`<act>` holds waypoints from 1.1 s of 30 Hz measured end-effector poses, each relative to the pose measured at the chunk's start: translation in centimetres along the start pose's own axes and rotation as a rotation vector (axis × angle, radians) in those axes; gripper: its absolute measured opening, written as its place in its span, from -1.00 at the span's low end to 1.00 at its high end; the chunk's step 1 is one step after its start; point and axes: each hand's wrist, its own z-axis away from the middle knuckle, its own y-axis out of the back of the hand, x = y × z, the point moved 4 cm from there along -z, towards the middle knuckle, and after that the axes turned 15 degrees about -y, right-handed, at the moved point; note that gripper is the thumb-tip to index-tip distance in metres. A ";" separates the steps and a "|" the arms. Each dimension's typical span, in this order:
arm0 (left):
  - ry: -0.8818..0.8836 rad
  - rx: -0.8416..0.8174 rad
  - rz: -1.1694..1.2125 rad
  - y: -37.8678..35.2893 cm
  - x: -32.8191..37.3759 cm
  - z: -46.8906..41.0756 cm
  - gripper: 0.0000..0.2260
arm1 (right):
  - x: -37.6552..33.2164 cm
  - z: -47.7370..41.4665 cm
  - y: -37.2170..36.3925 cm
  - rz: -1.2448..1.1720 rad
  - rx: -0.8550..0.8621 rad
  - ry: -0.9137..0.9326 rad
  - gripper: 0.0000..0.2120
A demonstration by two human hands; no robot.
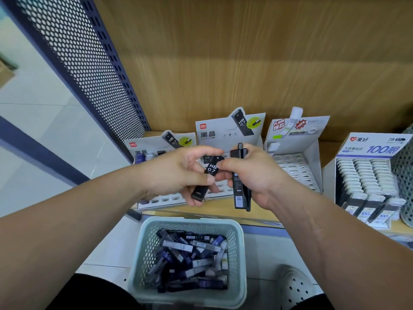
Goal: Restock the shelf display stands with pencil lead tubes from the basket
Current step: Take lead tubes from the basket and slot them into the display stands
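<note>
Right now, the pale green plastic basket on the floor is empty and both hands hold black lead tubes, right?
Not quite. The head view shows the pale green plastic basket full of lead tubes, not empty. The left hand and right hand do hold black lead tubes.

A stationery shop aisle: branded cardboard display stands [230, 133] of pencil lead tubes line a wood-grain shelf [223, 211]. A perforated metal shelving panel [85, 70] flanks them, above a stock-filled basket [237, 253].
</note>
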 end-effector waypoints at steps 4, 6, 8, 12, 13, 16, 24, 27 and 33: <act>0.009 0.091 -0.026 1.6 -1.2 2.4 -0.64 | 0.9 -0.4 -3.2 0.082 -0.080 -0.047 -0.80; -0.005 0.179 -0.056 2.7 -2.0 3.7 -0.76 | 1.3 -0.4 -4.5 0.097 -0.109 -0.070 -0.81; -0.018 0.296 -0.106 4.2 -2.7 4.7 -0.81 | 1.7 -0.3 -5.4 0.090 -0.106 -0.086 -0.74; -0.025 0.547 -0.331 7.8 -3.6 6.5 -0.92 | 1.9 -0.7 -5.5 0.050 -0.031 -0.087 -0.41; -0.030 0.613 -0.378 8.8 -4.0 6.8 -0.90 | 1.9 -0.9 -5.2 0.044 -0.015 -0.083 -0.44; -0.045 0.751 -0.470 11.0 -5.0 6.8 -0.86 | 1.9 -1.2 -4.4 0.029 0.018 -0.078 -0.64; -0.007 0.578 -0.838 10.9 -6.1 3.5 -0.83 | 2.5 -2.3 -2.3 0.008 0.056 -0.122 -0.78; 0.012 0.514 -0.943 10.6 -6.4 2.4 -0.86 | 2.4 -2.6 -1.9 -0.004 0.058 -0.118 -0.80; 0.092 0.444 -1.000 10.4 -7.3 1.3 -0.93 | 2.0 -2.9 -1.3 -0.007 0.054 -0.105 -0.79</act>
